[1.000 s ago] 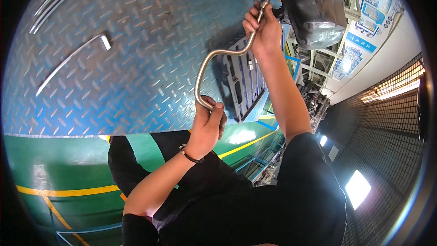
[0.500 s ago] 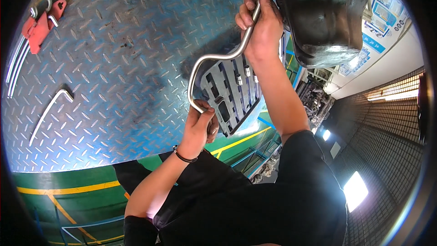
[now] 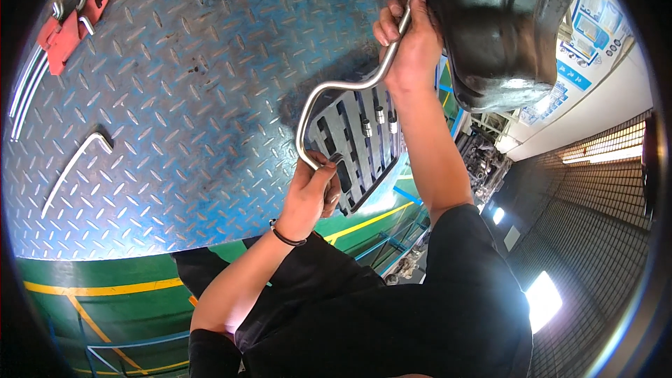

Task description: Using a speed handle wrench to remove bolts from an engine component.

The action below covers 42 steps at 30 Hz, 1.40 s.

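Observation:
A bent steel speed brace (image 3: pixel 343 86) slants across the middle of the view, from my left hand up to the far right. My left hand (image 3: pixel 309 192) is closed round its lower end, over the edge of a grey slotted tray (image 3: pixel 355 168). Up near the working end, my right hand (image 3: pixel 414 52) is wrapped round the shaft, thumb along it. The brace's tip points at the edge of a large dark metal housing (image 3: pixel 504 35); whether it sits on a fastener there cannot be made out. Several small sockets (image 3: pixel 367 128) stand in the tray.
The blue tread-plate table (image 3: pixel 203 119) bears a loose hex key (image 3: pixel 94 140) and a red holder (image 3: pixel 77 31) with several hex keys at the left. Green floor with yellow lines (image 3: pixel 105 287) lies below the table edge. A wire mesh wall (image 3: pixel 595 217) rises at the right.
The lower bend of the brace and my left hand have shifted slightly right, now covering part of the tray's oval hole. My right hand keeps its grip. The whole view has shifted a little.

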{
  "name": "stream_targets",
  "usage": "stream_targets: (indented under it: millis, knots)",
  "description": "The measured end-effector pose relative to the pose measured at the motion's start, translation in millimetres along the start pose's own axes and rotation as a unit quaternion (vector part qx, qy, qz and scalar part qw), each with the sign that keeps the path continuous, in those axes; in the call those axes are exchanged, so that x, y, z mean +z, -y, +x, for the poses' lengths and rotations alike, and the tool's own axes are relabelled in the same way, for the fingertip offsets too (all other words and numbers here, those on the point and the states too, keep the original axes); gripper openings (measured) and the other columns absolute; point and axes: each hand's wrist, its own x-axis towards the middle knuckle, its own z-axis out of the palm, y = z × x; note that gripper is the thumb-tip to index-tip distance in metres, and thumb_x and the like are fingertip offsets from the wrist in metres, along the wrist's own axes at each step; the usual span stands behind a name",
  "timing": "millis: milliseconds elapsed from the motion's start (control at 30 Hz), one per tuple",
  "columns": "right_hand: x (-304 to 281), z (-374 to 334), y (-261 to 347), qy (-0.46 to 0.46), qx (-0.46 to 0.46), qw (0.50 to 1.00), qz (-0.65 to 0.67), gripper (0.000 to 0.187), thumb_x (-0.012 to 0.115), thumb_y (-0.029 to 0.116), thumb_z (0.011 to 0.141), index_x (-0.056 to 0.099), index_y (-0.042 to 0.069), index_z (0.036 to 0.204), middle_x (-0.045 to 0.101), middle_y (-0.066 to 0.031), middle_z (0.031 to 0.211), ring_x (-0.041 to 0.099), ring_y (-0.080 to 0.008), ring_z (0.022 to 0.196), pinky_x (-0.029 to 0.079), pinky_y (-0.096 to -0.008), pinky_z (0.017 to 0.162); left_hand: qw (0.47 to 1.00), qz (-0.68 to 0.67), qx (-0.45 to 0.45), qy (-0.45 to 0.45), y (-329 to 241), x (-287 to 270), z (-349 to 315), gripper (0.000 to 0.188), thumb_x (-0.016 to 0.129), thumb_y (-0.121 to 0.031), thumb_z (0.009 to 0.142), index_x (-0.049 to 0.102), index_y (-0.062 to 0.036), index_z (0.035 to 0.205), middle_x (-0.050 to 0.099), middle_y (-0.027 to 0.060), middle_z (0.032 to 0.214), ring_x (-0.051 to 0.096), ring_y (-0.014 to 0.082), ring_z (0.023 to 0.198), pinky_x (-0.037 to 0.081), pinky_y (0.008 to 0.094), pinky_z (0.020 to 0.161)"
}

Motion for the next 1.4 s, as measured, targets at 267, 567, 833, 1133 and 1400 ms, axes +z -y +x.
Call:
stream_targets:
  millis: [267, 567, 833, 1133, 1400]
  knots:
    - [1.2, -3.0, 3.0, -0.001, 0.011, 1.0, 0.004, 0.021, 0.043, 0.022, 0.095, 0.048, 0.002, 0.097, 0.043, -0.0038, 0.072, 0.034, -0.0103, 0.052, 0.029, -0.0227, 0.048, 0.992, -0.09, -0.069, 0.055, 5.4, 0.9, -0.2, 0.003, 0.04, -0.015, 0.092, 0.041, -0.0133, 0.095, 0.036, 0.0051, 0.051, 0.026, 0.01, 0.035, 0.017, 0.025, 0.031]
    - [-5.3, 1.8, 8.6, 0.046, 0.03, 0.998, -0.001, 0.02, 0.044, 0.022, 0.096, 0.048, 0.002, 0.097, 0.043, -0.0028, 0.07, 0.035, -0.0101, 0.052, 0.029, -0.0232, 0.047, 0.976, -0.166, -0.112, 0.079, 11.2, 19.3, -10.1, 0.003, 0.038, -0.015, 0.094, 0.038, -0.0129, 0.096, 0.039, 0.0055, 0.056, 0.028, 0.01, 0.036, 0.019, 0.0243, 0.032]
    - [1.1, -24.9, 20.9, 0.02, 0.115, 0.993, -0.015, 0.03, 0.043, 0.026, 0.095, 0.049, -0.001, 0.107, 0.051, -0.0053, 0.073, 0.041, -0.0114, 0.054, 0.032, -0.0236, 0.05, 0.998, -0.056, 0.018, 0.001, 19.1, 66.2, -46.4, 0.013, 0.04, -0.014, 0.097, 0.029, -0.0131, 0.103, 0.041, 0.0048, 0.062, 0.031, 0.0094, 0.042, 0.023, 0.0242, 0.036]
    - [38.1, -117.0, 51.2, -0.004, 0.331, 0.944, 0.017, 0.041, 0.037, 0.038, 0.095, 0.048, 0.002, 0.11, 0.054, -0.0123, 0.094, 0.056, -0.0258, 0.091, 0.045, -0.0523, 0.088, 0.895, 0.37, 0.233, -0.087, 20.5, 95.2, -72.4, 0.03, 0.05, -0.001, 0.087, 0.025, 0.0065, 0.102, 0.052, 0.0268, 0.081, 0.055, 0.0446, 0.065, 0.042, 0.0465, 0.054]
    - [71.8, -123.3, 127.8, 0.064, 0.477, 0.869, 0.113, 0.027, 0.048, 0.03, 0.091, 0.051, 0.004, 0.097, 0.041, 0.0026, 0.064, 0.033, -0.0066, 0.051, 0.028, -0.0207, 0.049, 0.776, 0.59, 0.193, -0.115, -7.1, 117.4, -98.4, 0.027, 0.044, 0.006, 0.078, 0.032, 0.0039, 0.101, 0.054, 0.0291, 0.076, 0.054, 0.047, 0.063, 0.043, 0.052, 0.052]
